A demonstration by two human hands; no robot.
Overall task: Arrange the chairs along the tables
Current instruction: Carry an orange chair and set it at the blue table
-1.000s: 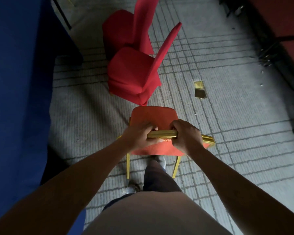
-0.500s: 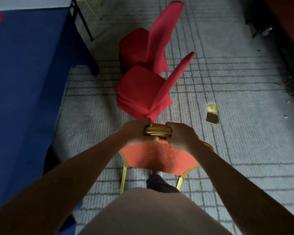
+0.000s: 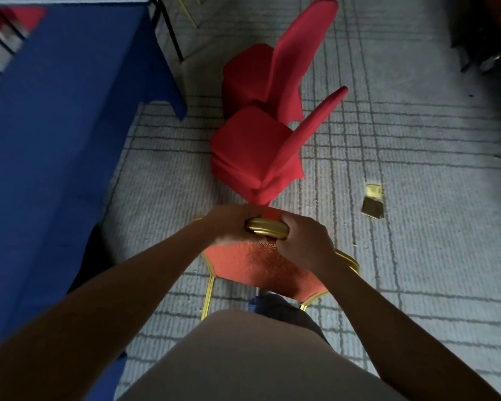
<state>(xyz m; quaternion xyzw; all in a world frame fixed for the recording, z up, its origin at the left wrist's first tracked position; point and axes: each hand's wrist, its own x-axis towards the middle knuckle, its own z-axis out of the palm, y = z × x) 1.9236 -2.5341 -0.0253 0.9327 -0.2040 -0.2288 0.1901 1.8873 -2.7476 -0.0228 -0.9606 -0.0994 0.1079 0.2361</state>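
A gold-framed chair [image 3: 258, 267] with an orange-red padded back stands right in front of me. Both hands grip the gold top rail of its backrest, my left hand [image 3: 229, 227] on the left and my right hand [image 3: 301, 241] on the right. Its seat is hidden behind the backrest and my hands. Just beyond it stands a red-covered chair [image 3: 252, 149], its backrest leaning right, and a second red-covered chair [image 3: 269, 65] behind that one. The table [image 3: 55, 125] with a blue cloth runs along the left.
Grey lined carpet [image 3: 402, 256] covers the floor. A small gold foil scrap [image 3: 373, 201] lies on it to the right. Dark furniture [image 3: 480, 39] fills the far right corner. A black table leg [image 3: 168, 30] shows at the top, past the blue cloth.
I have moved forward with the gold-framed chair, so the two red-covered chairs are closer. My hands have slid together on the top rail, and the chair now nearly touches the nearer red chair.
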